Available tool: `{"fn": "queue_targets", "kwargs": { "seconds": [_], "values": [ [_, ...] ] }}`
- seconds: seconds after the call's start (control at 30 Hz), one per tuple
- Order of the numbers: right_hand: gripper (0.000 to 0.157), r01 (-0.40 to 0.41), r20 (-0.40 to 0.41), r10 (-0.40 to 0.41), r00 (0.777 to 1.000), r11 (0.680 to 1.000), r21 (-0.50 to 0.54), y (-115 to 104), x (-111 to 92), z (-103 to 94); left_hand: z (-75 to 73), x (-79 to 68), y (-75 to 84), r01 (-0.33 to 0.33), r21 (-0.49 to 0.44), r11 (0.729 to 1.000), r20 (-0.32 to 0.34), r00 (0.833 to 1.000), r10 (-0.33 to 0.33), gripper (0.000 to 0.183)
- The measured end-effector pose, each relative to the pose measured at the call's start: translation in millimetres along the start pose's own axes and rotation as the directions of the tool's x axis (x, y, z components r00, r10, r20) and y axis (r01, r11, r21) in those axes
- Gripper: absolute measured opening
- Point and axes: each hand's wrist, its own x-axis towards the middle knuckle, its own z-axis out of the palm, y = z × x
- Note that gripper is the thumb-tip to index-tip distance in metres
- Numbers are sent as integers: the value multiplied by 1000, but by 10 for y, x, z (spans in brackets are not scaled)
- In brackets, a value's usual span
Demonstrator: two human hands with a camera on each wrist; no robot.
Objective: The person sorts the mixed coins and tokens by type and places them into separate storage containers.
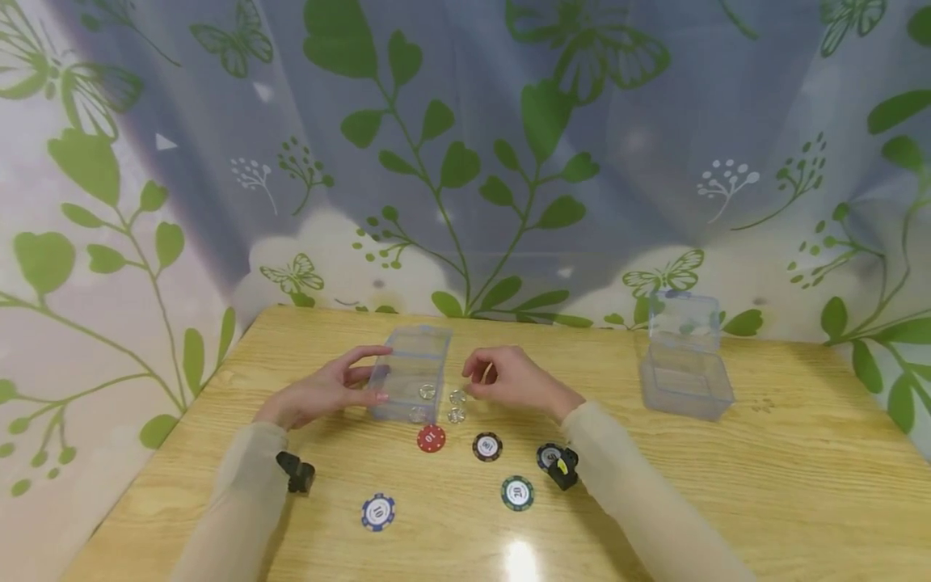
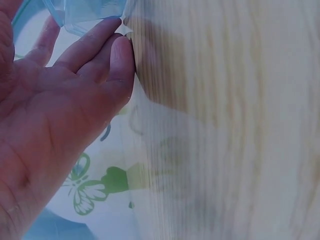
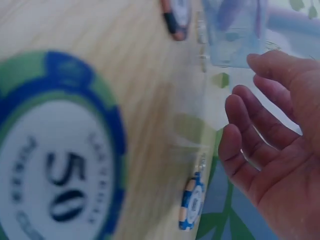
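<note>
In the head view, my left hand (image 1: 327, 394) holds the left side of a clear plastic box (image 1: 420, 339), thumb and fingers spread along its edge. Its fingertips also meet the box (image 2: 95, 10) in the left wrist view. Two small clear discs (image 1: 427, 392) show within the box's outline. Just right of it, my right hand (image 1: 512, 378) hovers with loosely bent fingers beside more clear discs (image 1: 457, 397) on the table. The right wrist view shows nothing in that hand (image 3: 275, 145). A red poker chip (image 1: 431, 437) lies close to the box's front.
A black chip (image 1: 487, 446), a green chip (image 1: 517, 492) and a blue chip (image 1: 378, 512) lie nearer on the wooden table (image 1: 785, 485). Another chip (image 1: 547, 455) is partly covered by the right wrist camera. A second clear box (image 1: 687, 396) stands at right, lid raised. A patterned curtain hangs behind.
</note>
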Motion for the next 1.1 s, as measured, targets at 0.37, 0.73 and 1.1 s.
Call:
{"fn": "queue_targets", "kwargs": {
  "seconds": [0.37, 0.73, 1.1],
  "values": [
    [15, 15, 70, -1, 998, 980, -201, 41, 70, 118, 0, 45, 28, 18, -13, 1000, -13, 1000, -18, 85],
    [8, -69, 90, 99, 991, 954, -292, -42, 66, 102, 31, 21, 21, 7, -4, 1000, -9, 1000, -7, 84],
    [8, -76, 148, 120, 982, 960, -270, 15, 12, -52, 18, 4, -3, 4, -13, 1000, -22, 1000, -5, 86]
  ]
}}
